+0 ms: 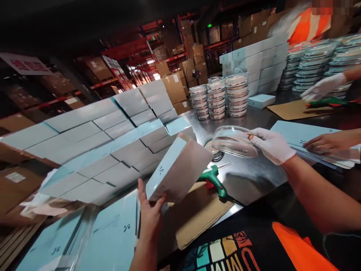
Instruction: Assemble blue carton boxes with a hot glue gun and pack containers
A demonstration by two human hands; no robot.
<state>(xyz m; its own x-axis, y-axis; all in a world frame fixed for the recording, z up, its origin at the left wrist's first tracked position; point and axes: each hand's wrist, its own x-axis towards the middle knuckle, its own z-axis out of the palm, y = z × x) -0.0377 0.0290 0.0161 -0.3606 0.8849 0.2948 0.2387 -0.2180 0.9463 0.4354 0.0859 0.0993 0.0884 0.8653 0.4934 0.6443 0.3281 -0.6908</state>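
Note:
My bare left hand (pixel 150 210) grips the lower end of a tilted white and light-blue box (pixel 183 169), with the index finger stretched along its side. My right hand (pixel 272 145), in a white glove with bare fingertips, pinches the edge of a clear oval glass dish (pixel 234 141) tilted above the metal table. Partly behind the dish, a round item (pixel 216 154) lies on the table. Below the dish is a green glue gun (pixel 216 180), close to a sheet of brown cardboard (pixel 203 214).
Stacked white-blue boxes (pixel 113 150) line the left side; flattened boxes (pixel 113 229) lie below them. Stacked glass dishes (pixel 237 94) stand behind on the metal table (pixel 262 173). At right, a co-worker's gloved hand (pixel 324 86) and a bare hand (pixel 324 143) on flat boxes.

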